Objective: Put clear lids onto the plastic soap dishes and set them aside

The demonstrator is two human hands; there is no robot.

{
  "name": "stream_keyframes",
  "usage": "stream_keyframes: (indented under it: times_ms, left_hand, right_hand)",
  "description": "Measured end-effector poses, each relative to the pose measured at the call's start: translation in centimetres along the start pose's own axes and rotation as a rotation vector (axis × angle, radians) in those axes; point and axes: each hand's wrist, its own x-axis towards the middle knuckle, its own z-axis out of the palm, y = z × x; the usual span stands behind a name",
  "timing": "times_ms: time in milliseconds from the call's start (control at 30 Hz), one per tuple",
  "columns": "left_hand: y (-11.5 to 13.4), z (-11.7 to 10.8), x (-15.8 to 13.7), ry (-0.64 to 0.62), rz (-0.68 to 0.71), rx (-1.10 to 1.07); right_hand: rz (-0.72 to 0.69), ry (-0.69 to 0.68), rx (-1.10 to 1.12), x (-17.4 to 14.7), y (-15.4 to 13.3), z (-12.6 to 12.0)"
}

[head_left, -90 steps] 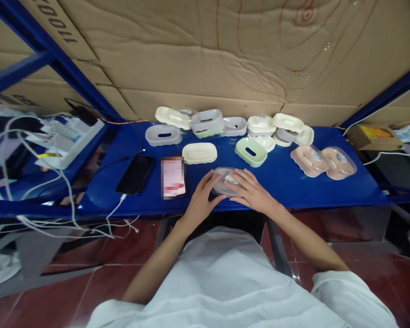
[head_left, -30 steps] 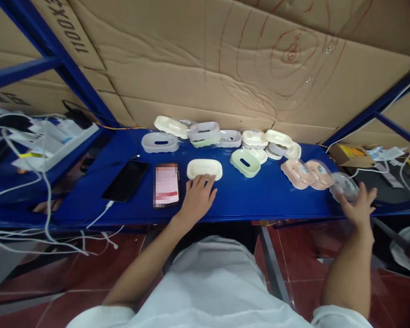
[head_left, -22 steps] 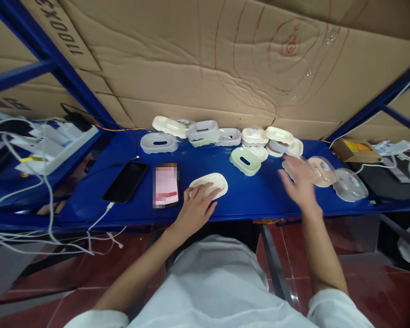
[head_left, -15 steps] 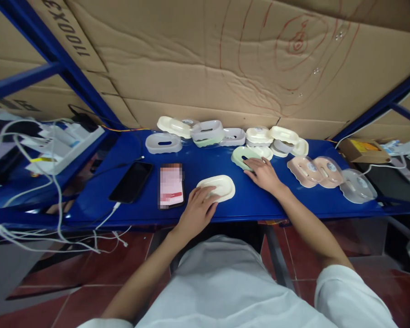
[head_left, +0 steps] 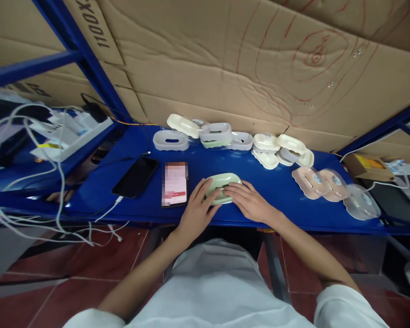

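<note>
A pale green soap dish [head_left: 223, 178] with a dark slot sits near the front of the blue table, between both hands. My left hand [head_left: 198, 208] grips its left end, fingers curled over the rim. At the other end my right hand [head_left: 252, 203] holds the dish, fingers reaching inside toward the slot. The cream dish part seen earlier in this spot is out of sight; what lies under the green one is hidden.
Left of my hands lie a lit phone [head_left: 175, 184] and a dark phone [head_left: 135, 176] on a cable. Lavender dishes [head_left: 171, 140] and cream dishes [head_left: 265, 142] line the back. Pink dishes [head_left: 309, 182] and a clear cover [head_left: 362, 202] lie right. A cardboard wall [head_left: 191, 68] rises behind.
My right hand has brought the green dish from the back toward me, over where the cream part lay. Both hands now hold it. The view has shifted slightly.
</note>
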Motion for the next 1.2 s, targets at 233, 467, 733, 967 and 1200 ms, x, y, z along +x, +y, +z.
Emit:
stream_keyframes:
  times_ms: [233,467,733,967,1200]
  left_hand:
    - [0.2,-0.1,0.0,0.004,-0.077,-0.034]
    - [0.0,0.3,-0.1,-0.050,-0.040,-0.020]
    - [0.6,-0.4,0.2,-0.087,-0.005,-0.012]
    - [0.5,-0.6,0.2,-0.085,0.012,-0.024]
    - [0.6,-0.6,0.2,-0.063,0.000,-0.050]
  right_hand:
    - [0.009,-0.020,-0.044,0.7,0.0,0.2]
    - [-0.017,-0.056,-0.141,0.4,0.1,0.4]
    - [0.206,0.091,-0.186,15.6,4.4,-4.4]
    - [0.445,-0.115,-0.194,28.5,7.5,-2.8]
    - [0.382,-0.021,-0.083,26.4,7.3,-3.3]
